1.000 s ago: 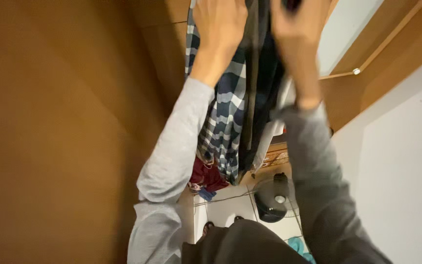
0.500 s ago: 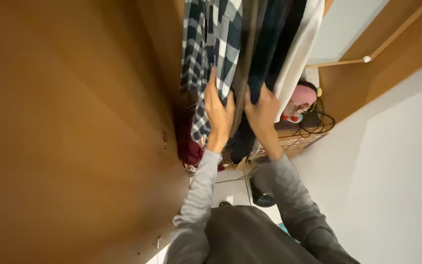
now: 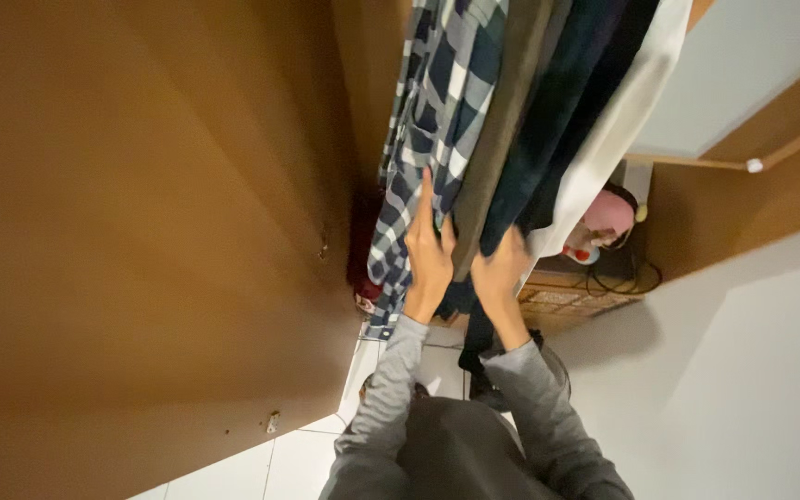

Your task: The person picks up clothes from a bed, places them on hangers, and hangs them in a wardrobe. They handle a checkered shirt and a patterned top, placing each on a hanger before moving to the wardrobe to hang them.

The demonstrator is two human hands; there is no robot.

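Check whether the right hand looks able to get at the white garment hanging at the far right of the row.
Probably yes. The right hand rests on the dark garment directly beside the white garment, whose lower edge hangs free with nothing in front.

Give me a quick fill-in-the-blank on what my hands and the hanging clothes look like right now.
1. The left hand lies on the ____ shirt.
2. The right hand grips a ____ garment.
3. The outermost hanging garment on the right is ____.
4. Both sleeves are ____.

Missing words: checked; dark; white; grey
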